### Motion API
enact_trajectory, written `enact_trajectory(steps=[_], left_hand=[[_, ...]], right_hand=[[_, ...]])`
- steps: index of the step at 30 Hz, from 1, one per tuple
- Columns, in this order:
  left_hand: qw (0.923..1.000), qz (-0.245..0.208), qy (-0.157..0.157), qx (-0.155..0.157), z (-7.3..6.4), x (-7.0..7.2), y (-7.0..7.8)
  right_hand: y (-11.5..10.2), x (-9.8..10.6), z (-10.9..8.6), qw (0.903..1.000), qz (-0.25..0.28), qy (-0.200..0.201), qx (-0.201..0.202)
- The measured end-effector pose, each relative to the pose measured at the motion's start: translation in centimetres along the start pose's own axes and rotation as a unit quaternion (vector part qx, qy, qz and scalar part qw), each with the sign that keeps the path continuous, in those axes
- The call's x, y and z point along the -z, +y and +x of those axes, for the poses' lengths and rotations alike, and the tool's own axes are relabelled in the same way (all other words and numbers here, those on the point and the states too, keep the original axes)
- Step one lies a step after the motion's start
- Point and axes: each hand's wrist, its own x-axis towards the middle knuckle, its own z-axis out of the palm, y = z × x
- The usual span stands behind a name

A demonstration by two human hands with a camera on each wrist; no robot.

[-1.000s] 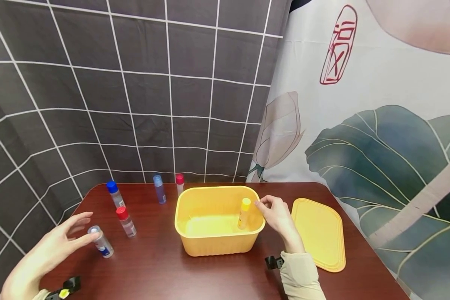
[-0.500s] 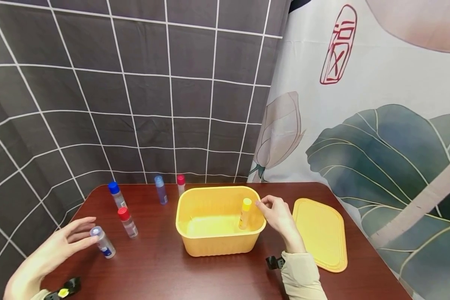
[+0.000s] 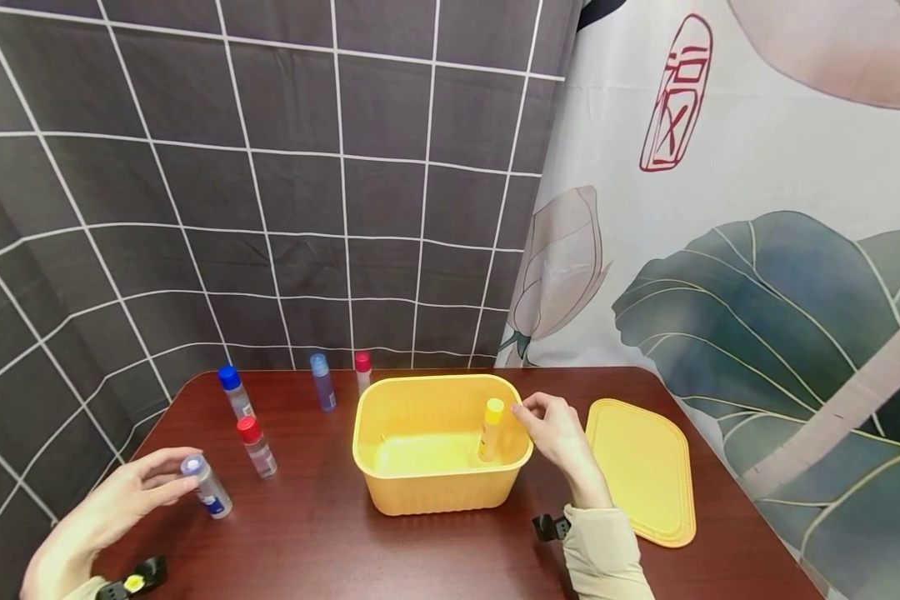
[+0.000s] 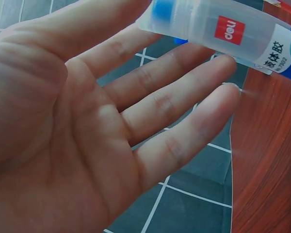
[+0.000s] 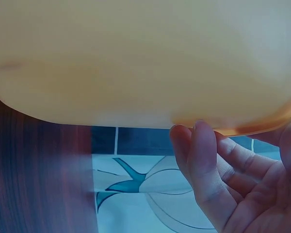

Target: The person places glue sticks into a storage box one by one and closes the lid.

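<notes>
My left hand [image 3: 123, 504] has its thumb and index finger at the clear cap of a liquid glue bottle [image 3: 208, 487], pinching it from both sides. In the left wrist view the glue bottle [image 4: 208, 29] has a red logo and a blue-and-white label; the other fingers extend loosely below it. My right hand [image 3: 558, 433] pinches the right rim of a yellow plastic box [image 3: 435, 492]. Inside the box, near that rim, stands a yellow glue stick [image 3: 489, 433]. The right wrist view shows thumb and fingertips at the edge of the box [image 5: 136, 73].
A red-capped bottle [image 3: 258, 450] and a blue-capped bottle [image 3: 236, 392] stand right of the left hand. Farther back are a light-blue-capped tube [image 3: 322, 383] and a red-capped tube [image 3: 363, 371], partly behind the box. The yellow lid [image 3: 641, 471] lies on the table [image 3: 322, 550] at right.
My left hand has moved slightly right, its fingers closing in around the glue bottle's cap. The right hand stays at the box rim.
</notes>
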Motion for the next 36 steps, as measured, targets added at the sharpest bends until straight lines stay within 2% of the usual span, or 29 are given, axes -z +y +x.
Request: enact_trajectory(steps=[4,11,17,25,30,36], left_hand=[[0.9999,0.010,0.002,0.005,0.3,-0.1,0.3],[0.9998,0.018,0.010,-0.004,0.6,-0.2,0.5],[0.9990,0.040,0.016,0.011,0.5,-0.3,0.7],[0.9985,0.045,0.028,0.012,-0.1,-0.2,0.9],[0.9970,0.056,0.054,0.003,-0.9,-0.1,1.3],[0.9950,0.072,0.067,-0.013,-1.5,0.4,1.9]], right_hand=[[0.0,0.0,0.1,1.0000,0.000,0.002,-0.002],[0.1,0.1,0.1,1.0000,0.001,0.001,-0.004],[0.1,0.0,0.1,0.9999,0.005,-0.003,-0.012],[0.0,-0.1,0.1,0.9999,0.005,-0.005,-0.014],[0.0,-0.1,0.1,0.9999,0.005,-0.001,-0.012],[0.1,-0.1,0.0,0.9998,0.009,-0.006,-0.019]])
